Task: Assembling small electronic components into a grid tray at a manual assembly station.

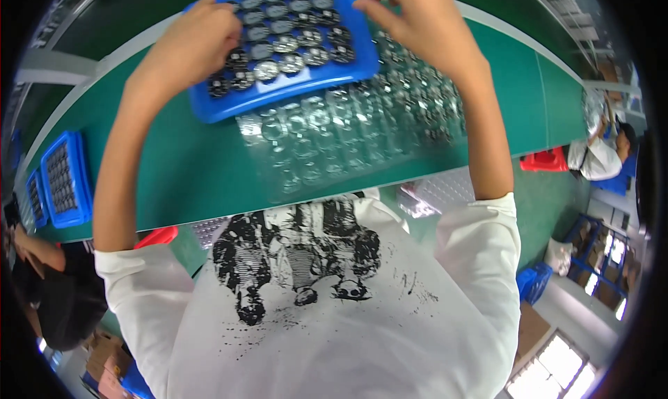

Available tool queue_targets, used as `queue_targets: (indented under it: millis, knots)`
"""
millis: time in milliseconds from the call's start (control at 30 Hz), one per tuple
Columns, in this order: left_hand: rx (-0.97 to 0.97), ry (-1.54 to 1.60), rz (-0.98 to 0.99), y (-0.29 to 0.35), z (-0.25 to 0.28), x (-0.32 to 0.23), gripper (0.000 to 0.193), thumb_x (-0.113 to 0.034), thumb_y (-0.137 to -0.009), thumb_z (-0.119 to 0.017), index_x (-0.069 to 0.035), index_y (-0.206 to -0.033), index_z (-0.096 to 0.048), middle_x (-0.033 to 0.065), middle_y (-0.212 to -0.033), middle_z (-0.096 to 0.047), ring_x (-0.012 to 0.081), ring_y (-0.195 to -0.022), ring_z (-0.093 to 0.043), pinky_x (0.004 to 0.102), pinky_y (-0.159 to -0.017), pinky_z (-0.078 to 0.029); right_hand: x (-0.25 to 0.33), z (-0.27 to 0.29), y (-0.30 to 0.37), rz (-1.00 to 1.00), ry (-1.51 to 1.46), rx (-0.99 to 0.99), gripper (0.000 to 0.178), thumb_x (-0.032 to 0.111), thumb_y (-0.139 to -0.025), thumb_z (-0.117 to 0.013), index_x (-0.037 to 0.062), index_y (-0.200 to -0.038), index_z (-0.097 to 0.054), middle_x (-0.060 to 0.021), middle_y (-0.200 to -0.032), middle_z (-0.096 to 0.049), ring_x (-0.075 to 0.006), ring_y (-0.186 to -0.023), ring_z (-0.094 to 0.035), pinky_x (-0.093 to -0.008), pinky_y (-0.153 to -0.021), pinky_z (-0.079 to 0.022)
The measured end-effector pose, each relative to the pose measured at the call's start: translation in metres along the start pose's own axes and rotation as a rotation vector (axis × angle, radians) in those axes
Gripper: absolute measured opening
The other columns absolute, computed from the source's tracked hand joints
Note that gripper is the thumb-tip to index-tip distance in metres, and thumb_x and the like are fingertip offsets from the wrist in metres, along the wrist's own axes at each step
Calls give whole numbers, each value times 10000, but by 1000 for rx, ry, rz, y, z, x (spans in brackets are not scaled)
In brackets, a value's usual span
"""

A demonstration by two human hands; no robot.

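Observation:
A blue plastic tray (278,99) lies at the top of the view, filled with rows of round black and silvery parts (292,63). My left hand (191,47) is closed over the tray's left side, its curled fingers by the parts; whatever they hold is hidden. Close to the tray's right rim is my right hand (421,26), thumb and bent forefinger apart, with nothing visible between them. Under and beside the tray spreads a clear plastic blister sheet (334,138) with rows of round pockets. Shiny dark pieces (431,106) show on its right part, below my right wrist.
The green worktable (174,176) curves across the view. More blue trays of round parts (66,180) stand at its left end, near another person's arm (42,249). A red stool (543,160) and a seated person (602,152) are at the far right.

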State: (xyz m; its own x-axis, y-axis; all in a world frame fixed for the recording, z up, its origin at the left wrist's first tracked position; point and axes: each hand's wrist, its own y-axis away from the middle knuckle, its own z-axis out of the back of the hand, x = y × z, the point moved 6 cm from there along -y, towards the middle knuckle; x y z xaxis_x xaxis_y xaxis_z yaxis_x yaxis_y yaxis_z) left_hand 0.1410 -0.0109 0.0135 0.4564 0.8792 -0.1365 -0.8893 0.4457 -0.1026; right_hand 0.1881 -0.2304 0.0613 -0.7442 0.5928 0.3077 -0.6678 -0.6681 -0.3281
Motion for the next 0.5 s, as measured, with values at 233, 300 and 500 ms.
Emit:
queue_targets:
  millis: [233, 300, 500]
  knots:
    - [22, 183, 15, 2, -3, 16, 110, -74, -828, -670, 4, -774, -614, 119, -794, -562, 290, -876, -549, 410, -782, -469, -58, 39, 125, -333, -134, 264, 108, 56, -862, -678, 1, -953, -692, -59, -793, -650, -120, -629, -533, -267, -559, -424]
    - [132, 222, 88, 1, -1, 21, 112, -95, -829, -679, -4, -791, -625, 102, -783, -534, 240, -862, -539, 374, -742, -448, -57, 36, 159, -428, -159, 335, 116, 48, -853, -685, 5, -960, -693, -59, -791, -648, -122, -626, -536, -272, -557, -426]
    - [-131, 384, 63, -16, 32, -44, 154, -106, -911, -621, 38, -856, -614, 62, -647, -521, 101, -594, -481, 282, -552, -393, -42, 12, 199, -590, -164, 393, 178, -3, -788, -719, 6, -966, -705, -93, -778, -637, -154, -597, -550, -296, -572, -448]
